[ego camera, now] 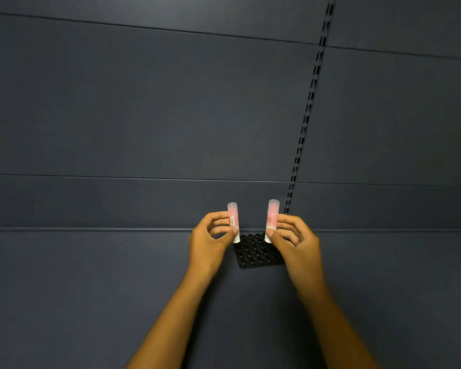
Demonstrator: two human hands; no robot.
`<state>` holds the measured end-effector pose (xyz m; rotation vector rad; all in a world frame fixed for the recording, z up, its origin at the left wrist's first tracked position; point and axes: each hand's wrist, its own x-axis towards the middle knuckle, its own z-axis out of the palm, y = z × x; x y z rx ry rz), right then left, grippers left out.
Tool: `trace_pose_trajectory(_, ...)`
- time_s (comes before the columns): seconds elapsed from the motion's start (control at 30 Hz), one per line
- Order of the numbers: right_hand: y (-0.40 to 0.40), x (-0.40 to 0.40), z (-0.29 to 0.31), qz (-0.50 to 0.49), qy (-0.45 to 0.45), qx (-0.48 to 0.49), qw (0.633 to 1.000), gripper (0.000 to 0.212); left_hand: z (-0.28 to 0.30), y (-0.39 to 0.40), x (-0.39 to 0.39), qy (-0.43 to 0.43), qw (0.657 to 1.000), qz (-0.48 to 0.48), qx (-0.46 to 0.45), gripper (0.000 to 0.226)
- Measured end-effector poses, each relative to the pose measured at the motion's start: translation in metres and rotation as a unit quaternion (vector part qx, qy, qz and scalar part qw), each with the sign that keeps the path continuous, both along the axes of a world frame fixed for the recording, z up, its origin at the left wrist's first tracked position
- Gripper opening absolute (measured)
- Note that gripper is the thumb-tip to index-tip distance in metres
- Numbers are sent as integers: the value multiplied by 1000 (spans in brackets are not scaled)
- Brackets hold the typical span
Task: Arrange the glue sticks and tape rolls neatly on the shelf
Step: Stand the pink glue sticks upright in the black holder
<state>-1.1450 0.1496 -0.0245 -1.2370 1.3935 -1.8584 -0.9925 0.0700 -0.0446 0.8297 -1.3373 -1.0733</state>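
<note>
Two pink glue sticks with translucent caps stand upright at the back corners of a black holder tray dotted with round sockets, which lies on the dark shelf. My left hand pinches the left glue stick between thumb and fingers. My right hand pinches the right glue stick the same way. Both stick bases sit at the tray's far edge; whether they are seated in sockets is hidden. No tape rolls are in view.
The dark back panel rises behind the shelf. A slotted upright rail runs down to just behind the tray's right side. The shelf surface spreads wide to the left and right of the tray.
</note>
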Motion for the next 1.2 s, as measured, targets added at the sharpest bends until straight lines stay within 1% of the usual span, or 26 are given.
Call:
trace_pose_trajectory(0.23,-52,-16,-15,10,8,6,1000,24,-20,-37,-16,-24,999,40,4,29)
trace_pose_trajectory(0.43,-72,-20,-28,5,18,7,1000,26,-26,-44,-32,-32,999,25,-7,27)
trace_pose_trajectory(0.6,-79,-20,-35,1,31,9,999,27,-30,-49,-32,-57,998,29,-24,27)
trace_pose_trajectory(0.9,-80,-19,-40,4,18,5,1000,26,-36,-51,-34,-110,993,40,-30,20)
trace_pose_trajectory(1.0,-80,-18,-41,4,27,11,1000,25,-37,-54,-33,-140,989,49,-28,25)
trace_pose_trajectory(1.07,-80,-19,-43,2,38,20,999,25,-38,-55,-32,-144,988,56,-18,27)
trace_pose_trajectory(1.2,-80,-20,-45,-2,44,25,999,25,-37,-53,-35,-161,984,67,-30,22)
